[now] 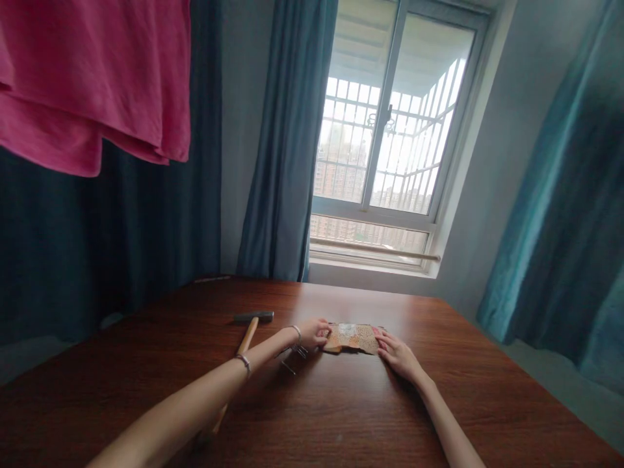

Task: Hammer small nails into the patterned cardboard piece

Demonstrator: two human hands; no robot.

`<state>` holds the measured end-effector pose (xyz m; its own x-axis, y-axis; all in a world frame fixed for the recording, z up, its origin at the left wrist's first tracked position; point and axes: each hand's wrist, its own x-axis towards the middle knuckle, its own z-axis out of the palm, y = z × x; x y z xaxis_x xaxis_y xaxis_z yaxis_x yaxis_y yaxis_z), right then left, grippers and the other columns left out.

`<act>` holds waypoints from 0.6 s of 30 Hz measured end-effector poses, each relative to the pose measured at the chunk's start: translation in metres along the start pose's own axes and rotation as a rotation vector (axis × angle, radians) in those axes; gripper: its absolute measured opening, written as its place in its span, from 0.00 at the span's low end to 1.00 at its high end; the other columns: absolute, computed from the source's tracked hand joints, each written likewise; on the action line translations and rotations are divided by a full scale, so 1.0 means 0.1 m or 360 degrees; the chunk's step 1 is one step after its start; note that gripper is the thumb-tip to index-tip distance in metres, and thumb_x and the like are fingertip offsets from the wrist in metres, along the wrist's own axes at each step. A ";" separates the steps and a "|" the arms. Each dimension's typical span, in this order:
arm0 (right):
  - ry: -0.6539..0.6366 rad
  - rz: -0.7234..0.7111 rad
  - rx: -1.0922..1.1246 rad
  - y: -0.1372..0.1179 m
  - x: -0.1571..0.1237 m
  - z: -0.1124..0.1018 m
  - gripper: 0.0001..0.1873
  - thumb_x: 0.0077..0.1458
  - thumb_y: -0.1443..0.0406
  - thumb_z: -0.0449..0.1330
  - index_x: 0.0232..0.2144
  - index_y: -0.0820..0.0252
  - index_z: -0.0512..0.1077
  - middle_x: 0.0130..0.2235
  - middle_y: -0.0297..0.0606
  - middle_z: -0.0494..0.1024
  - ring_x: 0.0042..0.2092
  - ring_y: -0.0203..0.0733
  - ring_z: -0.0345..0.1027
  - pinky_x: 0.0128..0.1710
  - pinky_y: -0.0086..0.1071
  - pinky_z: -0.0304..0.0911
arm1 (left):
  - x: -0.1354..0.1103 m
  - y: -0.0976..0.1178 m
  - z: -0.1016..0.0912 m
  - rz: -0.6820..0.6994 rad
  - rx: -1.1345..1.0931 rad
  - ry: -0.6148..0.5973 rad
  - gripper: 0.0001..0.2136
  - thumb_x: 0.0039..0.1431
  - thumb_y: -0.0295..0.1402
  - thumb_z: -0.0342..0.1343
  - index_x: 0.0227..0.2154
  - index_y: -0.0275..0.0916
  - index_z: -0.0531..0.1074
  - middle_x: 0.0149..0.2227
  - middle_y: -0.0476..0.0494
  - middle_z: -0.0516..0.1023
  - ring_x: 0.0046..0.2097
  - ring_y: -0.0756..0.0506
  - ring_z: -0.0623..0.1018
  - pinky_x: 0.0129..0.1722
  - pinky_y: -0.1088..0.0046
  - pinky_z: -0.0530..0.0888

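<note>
A flat, ragged-edged piece of board (348,339), tan with dark specks and reddish ends, lies on the brown wooden table (312,416). A pale, shiny patch shows on its upper middle. My left hand (316,333) has its fingers bent around the board's left end. On the right end rest the fingertips of my right hand (398,356), its fingers stretched out and slightly apart. Several thin metal nails (295,354) lie beside my left wrist, partly hidden by it. Left of that forearm is a hammer (253,318) with a dark head and wooden handle; the arm covers part of the handle.
Blue curtains (280,143) hang behind the table, with another curtain (550,208) on the right. A barred window (385,130) is at the back. Pink cloth (107,78) hangs at the upper left. The table's right edge slants toward the lower right corner.
</note>
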<state>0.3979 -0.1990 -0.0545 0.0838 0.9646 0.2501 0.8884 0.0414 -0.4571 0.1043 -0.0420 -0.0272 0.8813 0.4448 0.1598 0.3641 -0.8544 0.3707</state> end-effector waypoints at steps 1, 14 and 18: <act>-0.0006 0.0005 0.0015 0.02 -0.03 -0.01 0.25 0.49 0.55 0.54 0.50 0.53 0.68 0.58 0.40 0.63 0.58 0.44 0.55 0.57 0.38 0.48 | -0.02 0.03 0.02 -0.0011 0.0022 -0.0020 0.17 0.47 0.33 0.55 0.43 0.38 0.72 0.45 0.41 0.70 0.38 0.46 0.73 0.40 0.75 0.69; 0.0118 0.0089 -0.0084 -0.11 -0.22 -0.04 0.23 0.49 0.57 0.55 0.49 0.48 0.69 0.56 0.35 0.66 0.57 0.46 0.58 0.56 0.40 0.52 | -0.28 0.36 -0.10 -0.0077 0.0143 -0.0137 0.26 0.46 0.51 0.55 0.46 0.44 0.69 0.51 0.42 0.67 0.50 0.40 0.68 0.48 0.70 0.64; 0.0200 0.0066 -0.0189 -0.18 -0.26 0.01 0.22 0.50 0.53 0.53 0.48 0.45 0.70 0.55 0.34 0.68 0.56 0.47 0.58 0.55 0.44 0.51 | -0.27 0.43 -0.14 -0.0201 0.0217 -0.0116 0.24 0.46 0.50 0.55 0.44 0.43 0.69 0.46 0.42 0.70 0.45 0.40 0.71 0.44 0.70 0.66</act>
<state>0.3791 -0.2241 -0.0538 0.1705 0.9243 0.3414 0.9294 -0.0358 -0.3672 0.0920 -0.0875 -0.0030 0.8437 0.5344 0.0512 0.5062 -0.8238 0.2552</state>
